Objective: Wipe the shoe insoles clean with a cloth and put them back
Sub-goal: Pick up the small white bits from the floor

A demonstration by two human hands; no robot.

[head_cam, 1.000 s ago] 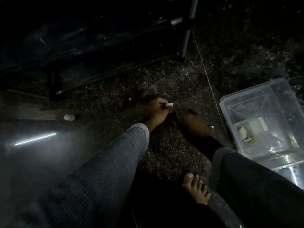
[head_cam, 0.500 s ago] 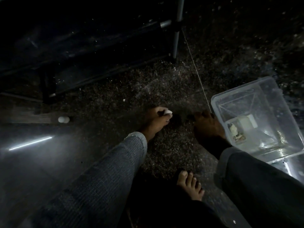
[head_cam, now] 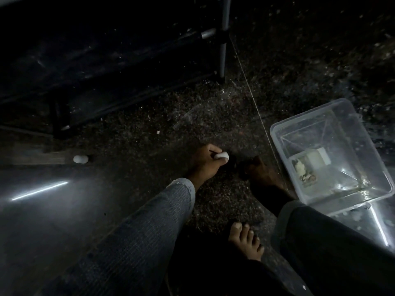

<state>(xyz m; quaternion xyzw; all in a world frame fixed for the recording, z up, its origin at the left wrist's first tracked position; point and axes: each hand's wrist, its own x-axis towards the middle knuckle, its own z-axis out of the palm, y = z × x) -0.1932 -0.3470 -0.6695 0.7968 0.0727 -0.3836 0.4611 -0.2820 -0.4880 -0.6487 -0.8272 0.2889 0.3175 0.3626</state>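
The scene is very dark. My left hand (head_cam: 206,162) hovers low over the speckled floor, its fingers curled round a small white thing (head_cam: 222,155) that sticks out at the fingertips. My right hand (head_cam: 259,170) is just to its right, down at the floor, in deep shadow. Its fingers cannot be made out. A dark patch lies between the two hands, and I cannot tell what it is. No insole or shoe is recognisable.
A clear plastic bin (head_cam: 284,124) with small items in it stands at the right, close to my right hand. A dark rack with a metal post (head_cam: 223,52) fills the upper left. A small white object (head_cam: 80,159) lies on the floor at the left. My bare foot (head_cam: 245,240) is below.
The white thing shows further out of my left fingers. My right hand has shifted slightly right, toward the bin. The view has shifted a little.
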